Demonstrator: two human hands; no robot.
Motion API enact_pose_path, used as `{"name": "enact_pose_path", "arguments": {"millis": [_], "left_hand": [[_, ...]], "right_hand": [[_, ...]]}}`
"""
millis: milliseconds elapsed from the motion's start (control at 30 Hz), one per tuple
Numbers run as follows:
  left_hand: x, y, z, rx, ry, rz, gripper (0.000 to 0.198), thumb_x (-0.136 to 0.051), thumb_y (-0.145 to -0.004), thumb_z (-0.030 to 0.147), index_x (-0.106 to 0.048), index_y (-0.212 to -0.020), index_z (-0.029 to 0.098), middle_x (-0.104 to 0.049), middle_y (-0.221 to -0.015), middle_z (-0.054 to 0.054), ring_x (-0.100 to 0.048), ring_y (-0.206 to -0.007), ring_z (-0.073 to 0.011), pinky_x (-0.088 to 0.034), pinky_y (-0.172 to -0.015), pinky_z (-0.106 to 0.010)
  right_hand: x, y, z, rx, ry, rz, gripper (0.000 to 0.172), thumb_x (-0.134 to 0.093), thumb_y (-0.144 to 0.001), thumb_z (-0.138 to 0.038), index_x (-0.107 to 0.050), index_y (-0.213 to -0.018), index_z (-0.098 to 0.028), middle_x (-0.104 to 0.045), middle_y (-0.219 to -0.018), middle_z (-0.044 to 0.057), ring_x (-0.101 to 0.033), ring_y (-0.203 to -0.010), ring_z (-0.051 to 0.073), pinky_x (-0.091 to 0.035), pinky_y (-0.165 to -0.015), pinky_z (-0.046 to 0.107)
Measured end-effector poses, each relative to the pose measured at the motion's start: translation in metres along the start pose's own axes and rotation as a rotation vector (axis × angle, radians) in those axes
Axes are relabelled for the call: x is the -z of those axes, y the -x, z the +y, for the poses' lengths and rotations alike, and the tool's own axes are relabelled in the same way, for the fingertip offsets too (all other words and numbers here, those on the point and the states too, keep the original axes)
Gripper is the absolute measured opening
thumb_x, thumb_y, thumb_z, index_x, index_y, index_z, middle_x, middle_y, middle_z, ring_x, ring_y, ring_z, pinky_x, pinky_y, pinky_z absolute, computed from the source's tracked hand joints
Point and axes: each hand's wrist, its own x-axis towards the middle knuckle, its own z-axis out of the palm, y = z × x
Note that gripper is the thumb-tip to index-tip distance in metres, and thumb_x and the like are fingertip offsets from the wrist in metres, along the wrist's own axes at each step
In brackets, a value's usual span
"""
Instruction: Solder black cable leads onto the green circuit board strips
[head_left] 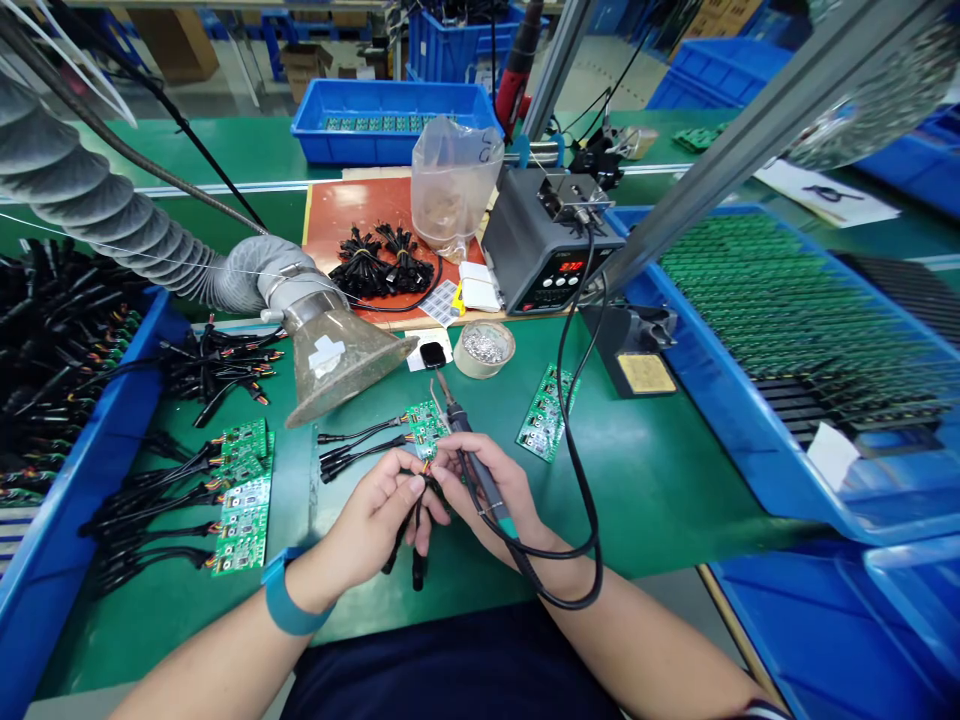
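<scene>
Green circuit board (pixel 426 428) lies on the bench top (pixel 645 490) just ahead of the hands, black cables (pixel 367 432) on its left side. Left hand (pixel 386 510): fingertips pinched on the wires of a held cable (pixel 418 570) at the board's near edge. Right hand (pixel 491 480): wrapped round the soldering iron (pixel 484 478), fingertips also near those wires; iron's tip points away from the body. Step looks like lining up wires by finger; next move calls for a steady pinch and the hot tip kept clear of skin and insulation. Containers: left blue bin (pixel 67 570) heaped with cable assemblies; right blue bin (pixel 739 455) packed with rows of boards; rear blue tray (pixel 397 150) also has boards; round tub (pixel 478 370) holds silvery scrap; plastic bag (pixel 454 180), contents unclear.
</scene>
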Motion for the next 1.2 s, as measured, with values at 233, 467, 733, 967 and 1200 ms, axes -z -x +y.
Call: {"name": "enact_pose_path", "arguments": {"millis": [233, 467, 733, 967, 1200], "left_hand": [[-0.001, -0.002, -0.008, 0.057, 0.236, -0.043, 0.038, -0.069, -0.094, 0.049, -0.046, -0.102, 0.021, -0.073, -0.074, 0.0, -0.065, -0.047, -0.0118, -0.044, -0.045, -0.018], [-0.01, 0.0, -0.006, -0.048, 0.018, 0.069, 0.041, -0.065, -0.095, 0.056, -0.043, -0.101, 0.022, -0.068, -0.067, 0.004, -0.066, -0.046, -0.0127, -0.044, -0.043, -0.018], [-0.007, 0.002, -0.014, -0.025, -0.172, 0.14, 0.039, -0.061, -0.095, 0.056, -0.04, -0.102, 0.024, -0.066, -0.069, 0.006, -0.06, -0.04, -0.0107, -0.039, -0.037, -0.016], [-0.008, 0.005, -0.017, -0.124, -0.504, 0.283, 0.018, -0.061, -0.096, 0.036, -0.049, -0.098, 0.023, -0.059, -0.057, 0.008, -0.053, -0.038, -0.0098, -0.036, -0.041, -0.017], [-0.007, 0.007, -0.021, -0.206, -0.617, 0.274, 0.01, -0.056, -0.098, 0.031, -0.051, -0.104, 0.024, -0.059, -0.057, 0.007, -0.053, -0.043, -0.0118, -0.037, -0.048, -0.021]], "right_hand": [[-0.006, 0.002, -0.004, -0.019, 0.035, 0.049, 0.015, -0.064, -0.097, -0.024, -0.061, -0.111, -0.026, -0.068, -0.086, -0.001, -0.064, -0.056, 0.01, -0.056, -0.053, 0.022], [-0.008, 0.004, -0.003, -0.014, 0.052, 0.064, 0.016, -0.064, -0.097, -0.025, -0.061, -0.113, -0.025, -0.068, -0.089, 0.001, -0.064, -0.055, 0.01, -0.057, -0.052, 0.023], [-0.005, 0.003, 0.003, -0.002, 0.077, -0.034, 0.022, -0.062, -0.095, -0.018, -0.061, -0.116, -0.026, -0.067, -0.085, 0.0, -0.063, -0.054, 0.009, -0.054, -0.051, 0.02], [-0.005, 0.001, 0.002, 0.04, 0.175, -0.065, 0.027, -0.061, -0.09, -0.015, -0.062, -0.115, -0.025, -0.069, -0.088, 0.001, -0.065, -0.065, 0.012, -0.057, -0.061, 0.022], [-0.004, 0.0, -0.005, -0.101, 0.025, -0.084, 0.027, -0.061, -0.089, -0.016, -0.06, -0.115, -0.024, -0.066, -0.083, -0.002, -0.061, -0.059, 0.01, -0.051, -0.054, 0.019]]}}
